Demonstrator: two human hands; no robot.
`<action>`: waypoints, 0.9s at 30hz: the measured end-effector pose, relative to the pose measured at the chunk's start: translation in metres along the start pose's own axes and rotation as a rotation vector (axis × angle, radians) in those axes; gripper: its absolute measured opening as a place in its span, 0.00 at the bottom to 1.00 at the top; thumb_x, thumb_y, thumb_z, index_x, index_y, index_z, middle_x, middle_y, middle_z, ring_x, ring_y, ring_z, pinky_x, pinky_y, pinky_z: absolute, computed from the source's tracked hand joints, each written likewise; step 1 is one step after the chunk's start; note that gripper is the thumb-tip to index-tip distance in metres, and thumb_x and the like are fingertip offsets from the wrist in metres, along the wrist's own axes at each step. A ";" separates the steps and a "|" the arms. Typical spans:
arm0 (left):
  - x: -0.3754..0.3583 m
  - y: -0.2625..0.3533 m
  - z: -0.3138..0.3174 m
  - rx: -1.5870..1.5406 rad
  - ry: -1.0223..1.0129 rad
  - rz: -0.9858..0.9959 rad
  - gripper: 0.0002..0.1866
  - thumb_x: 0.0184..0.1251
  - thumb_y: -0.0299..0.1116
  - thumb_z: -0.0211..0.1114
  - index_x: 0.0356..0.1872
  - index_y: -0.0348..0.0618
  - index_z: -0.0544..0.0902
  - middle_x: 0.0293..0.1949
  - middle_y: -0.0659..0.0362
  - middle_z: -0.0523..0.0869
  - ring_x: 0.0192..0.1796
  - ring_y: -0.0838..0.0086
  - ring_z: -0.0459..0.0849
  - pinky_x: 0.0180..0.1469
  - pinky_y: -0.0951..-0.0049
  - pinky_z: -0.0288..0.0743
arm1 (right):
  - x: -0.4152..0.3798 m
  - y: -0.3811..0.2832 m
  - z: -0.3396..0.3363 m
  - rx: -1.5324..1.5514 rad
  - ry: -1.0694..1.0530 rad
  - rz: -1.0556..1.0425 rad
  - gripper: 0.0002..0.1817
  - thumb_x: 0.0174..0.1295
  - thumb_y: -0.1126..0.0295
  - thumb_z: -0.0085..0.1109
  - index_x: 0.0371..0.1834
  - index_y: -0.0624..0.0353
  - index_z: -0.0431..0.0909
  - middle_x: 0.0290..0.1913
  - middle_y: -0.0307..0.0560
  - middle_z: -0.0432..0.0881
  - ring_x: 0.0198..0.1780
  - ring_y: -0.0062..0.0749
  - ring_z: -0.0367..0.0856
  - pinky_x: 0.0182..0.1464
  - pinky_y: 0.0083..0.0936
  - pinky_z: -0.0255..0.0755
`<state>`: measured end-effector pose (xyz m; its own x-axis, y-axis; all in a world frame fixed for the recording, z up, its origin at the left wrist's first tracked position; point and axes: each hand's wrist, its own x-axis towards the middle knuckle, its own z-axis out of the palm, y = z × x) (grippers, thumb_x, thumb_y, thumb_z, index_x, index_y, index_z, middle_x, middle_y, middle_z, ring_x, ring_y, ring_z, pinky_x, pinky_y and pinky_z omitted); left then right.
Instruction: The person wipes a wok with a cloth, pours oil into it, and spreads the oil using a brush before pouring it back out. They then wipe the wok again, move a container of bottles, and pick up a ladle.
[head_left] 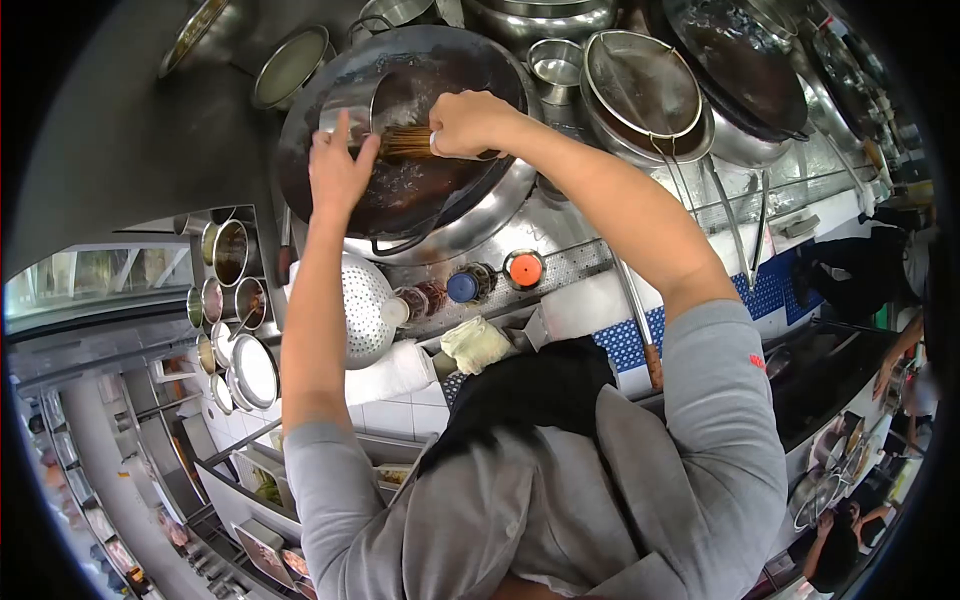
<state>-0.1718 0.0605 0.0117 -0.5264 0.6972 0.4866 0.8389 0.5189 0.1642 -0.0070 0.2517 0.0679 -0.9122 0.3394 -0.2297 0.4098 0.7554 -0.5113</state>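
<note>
A large dark wok (440, 200) sits on the stove at the top middle. My right hand (472, 124) is closed round a bamboo brush (407, 143), whose bristles point left over the wok. Just left of the bristles, my left hand (342, 165) is over the wok, its thumb and a finger spread apart. A round metal vessel (347, 120) shows beside and behind my left hand; whether the fingers touch it is hidden.
Right of the wok stands a pot with a strainer (643, 83) on top. Nearer me are a perforated ladle (362, 310), a blue-lidded jar (463, 287), an orange-lidded jar (524, 269) and a folded cloth (475, 345). Other people (880, 265) stand at far right.
</note>
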 end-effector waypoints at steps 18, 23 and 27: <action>0.064 0.023 0.002 0.191 -0.277 0.114 0.24 0.61 0.22 0.60 0.61 0.40 0.80 0.48 0.35 0.85 0.48 0.39 0.87 0.52 0.47 0.82 | -0.034 -0.032 0.001 -0.336 0.070 -0.266 0.13 0.53 0.63 0.70 0.40 0.57 0.89 0.43 0.53 0.91 0.48 0.46 0.90 0.50 0.39 0.84; 0.061 -0.026 0.021 0.059 -0.044 0.137 0.26 0.60 0.23 0.57 0.63 0.43 0.80 0.48 0.39 0.87 0.47 0.44 0.89 0.50 0.49 0.83 | -0.036 -0.017 -0.014 -0.512 0.215 -0.298 0.10 0.49 0.68 0.70 0.35 0.57 0.88 0.36 0.50 0.90 0.40 0.45 0.91 0.39 0.42 0.84; 0.049 -0.051 0.005 -0.430 -0.286 -0.489 0.27 0.58 0.24 0.57 0.63 0.44 0.80 0.40 0.42 0.90 0.34 0.52 0.91 0.40 0.56 0.86 | -0.049 -0.029 -0.024 -0.552 0.227 -0.480 0.09 0.47 0.71 0.69 0.32 0.57 0.87 0.33 0.51 0.89 0.37 0.47 0.90 0.39 0.41 0.83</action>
<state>-0.2408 0.0711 0.0226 -0.8227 0.5673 0.0355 0.4459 0.6054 0.6593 0.0260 0.2269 0.1140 -0.9922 -0.0345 0.1195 -0.0360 0.9993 -0.0108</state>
